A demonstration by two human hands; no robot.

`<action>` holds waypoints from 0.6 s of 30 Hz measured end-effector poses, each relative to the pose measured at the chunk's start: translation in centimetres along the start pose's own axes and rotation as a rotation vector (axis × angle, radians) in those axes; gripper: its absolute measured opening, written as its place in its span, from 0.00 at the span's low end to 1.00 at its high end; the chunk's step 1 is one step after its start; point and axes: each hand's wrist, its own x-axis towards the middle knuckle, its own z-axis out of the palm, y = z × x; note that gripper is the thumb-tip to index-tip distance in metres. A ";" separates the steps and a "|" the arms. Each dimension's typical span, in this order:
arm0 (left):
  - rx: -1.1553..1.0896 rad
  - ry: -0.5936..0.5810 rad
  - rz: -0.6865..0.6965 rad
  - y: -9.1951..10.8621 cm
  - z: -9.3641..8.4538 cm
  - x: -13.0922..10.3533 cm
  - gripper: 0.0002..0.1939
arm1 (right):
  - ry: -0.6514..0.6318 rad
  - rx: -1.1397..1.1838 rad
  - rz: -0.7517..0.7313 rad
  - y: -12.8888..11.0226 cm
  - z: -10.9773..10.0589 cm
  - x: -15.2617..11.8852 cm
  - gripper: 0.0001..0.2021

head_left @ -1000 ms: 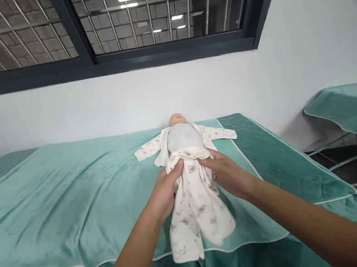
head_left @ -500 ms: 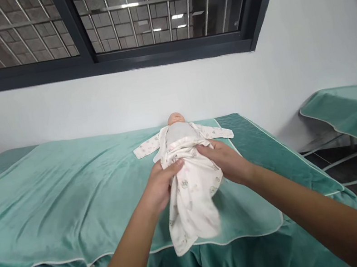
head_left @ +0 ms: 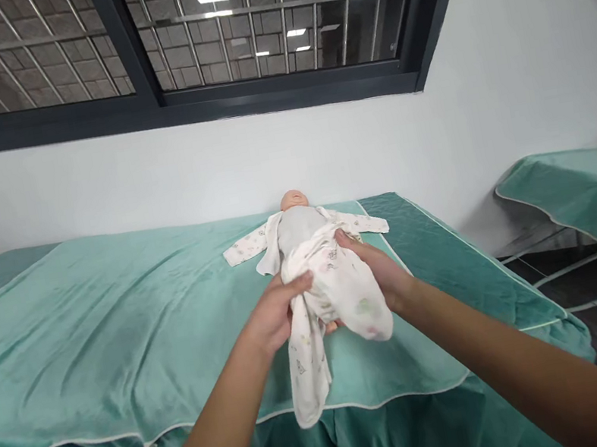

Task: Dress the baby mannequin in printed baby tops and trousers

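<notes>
A baby doll (head_left: 293, 200) lies on its back on the bed, its head toward the wall. Its grey torso shows between the sides of an open white printed top (head_left: 248, 246), with both sleeves spread out. Over its lower body I hold white printed baby trousers (head_left: 337, 278). My left hand (head_left: 276, 312) is closed on their left side, thumb on top. My right hand (head_left: 373, 268) grips the right side near the waist. One trouser leg hangs toward the bed's front edge; the other is bunched to the right. A bit of the doll's foot (head_left: 333, 325) shows beneath the cloth.
A light green sheet (head_left: 91, 329) with pale edging covers the bed, over a darker green cover (head_left: 456, 265). The white wall (head_left: 178, 167) and a barred window (head_left: 267, 44) are behind. Another green-covered bed (head_left: 594, 194) with metal bars stands at the right.
The trousers have turned and risen on the right, where one leg now bunches up. My right hand has shifted slightly, and the doll's foot has come into view.
</notes>
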 end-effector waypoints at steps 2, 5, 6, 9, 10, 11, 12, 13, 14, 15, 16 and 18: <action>-0.138 0.090 0.091 -0.5 0.1 0.5 0.28 | 0.016 0.015 0.033 0.8 0.0 -0.3 0.26; -0.226 0.174 0.171 -1.1 0.3 1.2 0.28 | 0.046 -0.015 0.069 2.1 -0.7 -1.2 0.27; -0.207 0.175 0.177 -1.3 0.3 1.5 0.28 | 0.050 -0.017 0.086 2.6 -1.1 -1.5 0.26; -0.040 0.189 0.147 -1.9 -0.4 2.4 0.27 | 0.066 -0.024 0.153 3.9 -2.7 -2.7 0.23; 0.039 0.207 0.123 -2.1 -0.7 2.8 0.26 | 0.085 -0.038 0.173 4.4 -3.2 -3.0 0.23; 0.136 0.230 0.103 -2.3 -1.1 3.3 0.25 | 0.117 -0.062 0.188 5.0 -3.8 -3.4 0.23; 0.256 0.253 0.091 -2.6 -1.4 3.8 0.22 | 0.158 -0.095 0.199 5.7 -4.3 -3.7 0.24; 0.403 0.271 0.084 -2.8 -1.6 4.3 0.19 | 0.203 -0.140 0.203 6.4 -4.9 -4.0 0.25; 0.571 0.277 0.081 -3.0 -1.7 4.8 0.16 | 0.247 -0.195 0.204 7.1 -5.4 -4.3 0.26; 0.745 0.272 0.079 -3.3 -1.7 5.2 0.13 | 0.283 -0.263 0.205 7.9 -5.9 -4.6 0.26; 0.901 0.257 0.074 -3.5 -1.6 5.4 0.11 | 0.309 -0.340 0.204 8.7 -6.4 -4.9 0.25; 1.103 0.218 0.048 -4.1 -1.2 5.6 0.08 | 0.331 -0.500 0.180 10.0 -7.3 -5.2 0.23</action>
